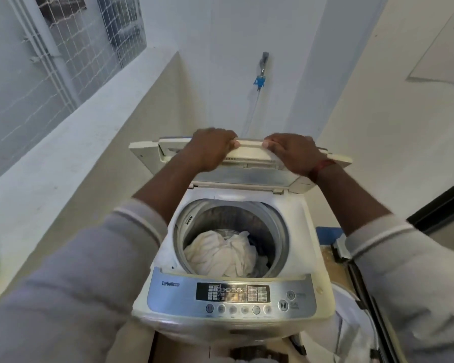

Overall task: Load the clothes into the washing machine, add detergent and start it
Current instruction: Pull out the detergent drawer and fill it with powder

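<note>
A white top-loading washing machine (303,231) stands in front of me with its folding lid (249,151) raised at the back. My left hand (211,148) grips the lid's front edge on the left. My right hand (291,151) grips the same edge on the right, a red band at its wrist. Inside the steel drum (270,226) lie white clothes (220,254) with a bit of darker cloth beside them. The blue and silver control panel (231,294) with its buttons and display faces me.
A low white wall ledge (71,142) runs along the left under a meshed window (89,43). A tap with a blue fitting (260,81) and hose hangs on the back wall. White fabric (351,328) and a dark-framed door (440,205) are at the right.
</note>
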Motion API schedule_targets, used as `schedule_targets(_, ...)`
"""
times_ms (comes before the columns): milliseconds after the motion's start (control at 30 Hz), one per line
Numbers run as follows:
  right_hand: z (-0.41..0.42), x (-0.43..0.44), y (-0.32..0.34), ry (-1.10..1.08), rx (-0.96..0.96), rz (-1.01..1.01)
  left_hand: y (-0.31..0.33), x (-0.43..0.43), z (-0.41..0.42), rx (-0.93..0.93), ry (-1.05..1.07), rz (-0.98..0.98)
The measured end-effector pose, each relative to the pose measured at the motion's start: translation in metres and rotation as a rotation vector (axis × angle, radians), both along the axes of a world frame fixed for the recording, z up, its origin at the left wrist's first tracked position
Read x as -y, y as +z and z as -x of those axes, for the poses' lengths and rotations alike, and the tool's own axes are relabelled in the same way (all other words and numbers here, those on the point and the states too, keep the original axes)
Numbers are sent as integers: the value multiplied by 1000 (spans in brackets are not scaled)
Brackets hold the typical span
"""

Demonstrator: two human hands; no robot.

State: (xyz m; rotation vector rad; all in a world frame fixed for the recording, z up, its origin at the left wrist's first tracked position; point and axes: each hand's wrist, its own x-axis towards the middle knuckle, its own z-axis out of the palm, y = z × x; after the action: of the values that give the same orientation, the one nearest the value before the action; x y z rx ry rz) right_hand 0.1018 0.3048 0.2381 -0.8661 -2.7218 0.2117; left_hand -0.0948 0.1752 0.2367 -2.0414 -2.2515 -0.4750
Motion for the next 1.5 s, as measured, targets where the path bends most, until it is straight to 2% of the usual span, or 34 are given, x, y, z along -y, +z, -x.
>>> schedule_targets(133, 37, -15, 8, -167, -230, -90, 20, -40, 9, -225, 153, -66)
schedule_targets(200, 54, -19, 9, -241, -266, -134, 25, -52, 7, -279, 239, -119)
schedule_targets(300, 65, -28, 5, -270, -140, -204, 23, -58, 1, -285, 303, -174)
schedule_targets(433, 71, -48, -1, -216, -25, -119, 19, -69, 6, -38, 304, -229)
schedule_targets(533, 76, -66, -3, -188, 12, -39, 4, -78, 17, -117, 236, -160)
schedule_targets(633, 81, -76, -4, -178, 9, -25, -12, -82, 25, -145, 263, -87)
schedule_targets(700, 80, -74, -11, -180, -65, -72, -21, -84, 23, -116, 278, -79)
schedule_targets(800, 70, -55, -31, -145, -294, -183, -29, -82, 14, -79, 292, -147)
schedule_targets(900, 57, -30, -63, -134, -484, -198, -39, -78, 6, -60, 301, -212)
schedule_targets(967, 45, -4, -99, -121, -635, -150, -44, -75, 2, -49, 315, -246)
schedule_targets(1033, 39, 18, -144, -132, -699, 13, -47, -73, 0, -38, 326, -305)
schedule_targets(1100, 43, 31, -183, -258, -710, 396, -56, -65, -5, -8, 273, -405)
schedule_targets(1133, 48, 31, -200, -390, -762, 690, -67, -57, -9, 30, 235, -455)
schedule_targets(1200, 64, 25, -222, -722, -888, 1342, -112, -46, -19, 261, 229, -506)
schedule_targets(1233, 70, 23, -232, -813, -908, 1574, -143, -41, -22, 443, 310, -473)
schedule_targets(1267, 75, 21, -240, -856, -904, 1706, -171, -37, -26, 653, 440, -397)
schedule_targets(1300, 80, 21, -244, -880, -906, 1771, -194, -37, -27, 904, 602, -293)
schedule_targets(1400, 99, 14, -251, -951, -1015, 1854, -241, -51, -27, 1875, 1052, -80)
schedule_targets(1433, 105, 9, -256, -977, -1046, 1881, -252, -57, -26, 2066, 1091, -57)
schedule_targets(1500, 113, -1, -261, -989, -1143, 1927, -270, -73, -23, 2207, 1051, -148)
